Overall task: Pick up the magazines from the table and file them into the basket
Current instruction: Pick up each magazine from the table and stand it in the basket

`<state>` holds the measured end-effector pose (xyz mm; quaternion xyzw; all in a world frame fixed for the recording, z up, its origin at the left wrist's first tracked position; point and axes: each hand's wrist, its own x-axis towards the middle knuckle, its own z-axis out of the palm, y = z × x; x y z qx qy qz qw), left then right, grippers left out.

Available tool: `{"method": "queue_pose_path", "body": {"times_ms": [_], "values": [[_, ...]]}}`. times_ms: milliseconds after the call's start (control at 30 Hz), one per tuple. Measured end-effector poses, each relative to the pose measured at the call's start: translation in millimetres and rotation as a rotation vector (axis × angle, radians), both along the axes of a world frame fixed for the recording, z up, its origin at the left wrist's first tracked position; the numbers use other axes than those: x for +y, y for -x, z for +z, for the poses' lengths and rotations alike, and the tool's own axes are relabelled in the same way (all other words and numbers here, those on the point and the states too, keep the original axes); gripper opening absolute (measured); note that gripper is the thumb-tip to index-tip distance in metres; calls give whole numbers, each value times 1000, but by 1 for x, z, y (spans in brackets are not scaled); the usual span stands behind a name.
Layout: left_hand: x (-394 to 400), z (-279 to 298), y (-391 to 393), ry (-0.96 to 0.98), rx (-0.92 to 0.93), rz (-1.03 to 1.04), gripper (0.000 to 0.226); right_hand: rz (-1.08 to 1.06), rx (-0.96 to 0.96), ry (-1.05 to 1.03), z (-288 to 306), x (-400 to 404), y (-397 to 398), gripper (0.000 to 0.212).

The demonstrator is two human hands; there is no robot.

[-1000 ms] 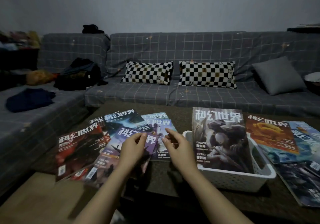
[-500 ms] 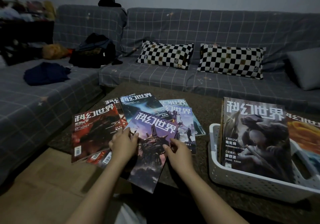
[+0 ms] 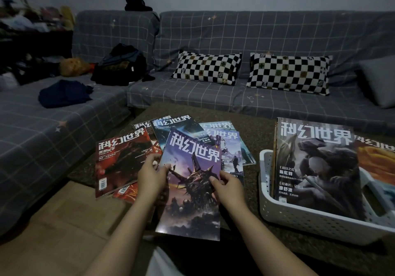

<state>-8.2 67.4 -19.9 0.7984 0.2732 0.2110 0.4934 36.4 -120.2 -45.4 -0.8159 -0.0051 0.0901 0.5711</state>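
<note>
Magazine (image 3: 190, 181) held between left hand (image 3: 152, 176) and right hand (image 3: 229, 187) over the worktop (image 3: 252, 113), fanned magazines (image 3: 149, 147) beneath and left, basket (image 3: 316, 220) right with an upright magazine (image 3: 316, 164) inside, sofa (image 3: 235, 96) behind carrying two cushions (image 3: 207, 67).

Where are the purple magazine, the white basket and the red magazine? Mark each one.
purple magazine (image 3: 192, 192): head view, middle of its cover, between the hands.
white basket (image 3: 299, 218): head view, perforated front wall.
red magazine (image 3: 119, 160): head view, centre of its cover.
</note>
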Motion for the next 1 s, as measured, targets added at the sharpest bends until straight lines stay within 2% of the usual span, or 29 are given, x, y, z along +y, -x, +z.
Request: {"method": "queue_pose_path", "body": {"times_ms": [100, 233, 367, 467, 600, 733, 867, 1000], "values": [[-15, 22, 18, 38, -153, -35, 25, 5, -13, -104, 11, -8, 7, 53], [-30, 57, 39, 104, -275, -102, 24, -6, -48, -345, 37, -20, 18, 56], [-44, 91, 45, 161, -363, -166, 22, -31, -178, -409, 66, -38, 25, 60], [-60, 108, 42, 214, -396, -189, 24, -87, -323, -362, 91, -63, 25, 61], [-96, 122, 25, 229, -442, -237, 39, -136, -517, -233, 122, -105, 21, 60], [-146, 125, -3, 200, -498, -330, 64, -200, -566, -201, 141, -152, 12, 60], [-193, 118, -34, 122, -542, -435, 65, -304, -602, -96, 145, -199, -4, 57], [-229, 105, -74, 102, -483, -507, 64, -362, -572, 7, 141, -237, -29, 57]]}}
